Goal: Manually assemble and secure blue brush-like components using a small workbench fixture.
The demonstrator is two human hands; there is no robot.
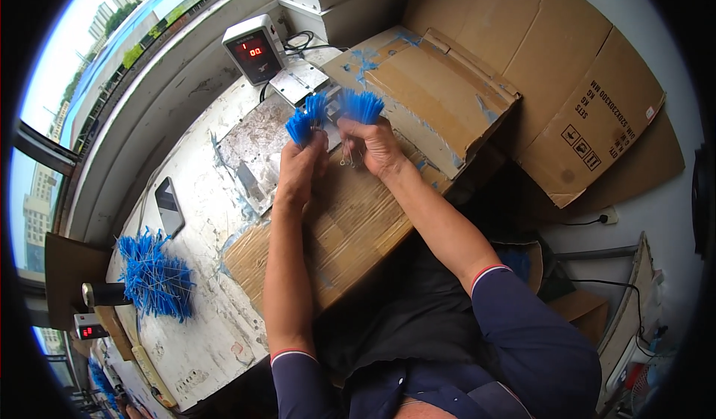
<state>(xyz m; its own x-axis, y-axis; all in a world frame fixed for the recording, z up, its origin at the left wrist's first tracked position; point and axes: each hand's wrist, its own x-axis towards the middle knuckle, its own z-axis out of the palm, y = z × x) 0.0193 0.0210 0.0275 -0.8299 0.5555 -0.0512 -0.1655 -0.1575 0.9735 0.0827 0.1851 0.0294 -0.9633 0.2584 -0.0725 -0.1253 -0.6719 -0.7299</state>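
Observation:
My left hand (300, 167) is closed around a bunch of small brushes with blue bristles (304, 120), their tips fanning upward. Beside it, my right hand (379, 147) grips a second bunch of blue-bristled brushes (364, 106). Thin wire stems with looped ends (347, 155) stick out below the right fist. Both fists are held close together above a cardboard sheet (335, 229) on the worktable. Just beyond them sits a metal fixture (300, 81), partly hidden by the bristles.
A counter box with red digits (255, 50) stands behind the fixture. To the left lie a phone (169, 205) and a heap of blue brushes (156, 276) on the white worktable (212, 329). Large cardboard pieces (567, 83) rise at the right. Another person's hand shows at the lower left edge.

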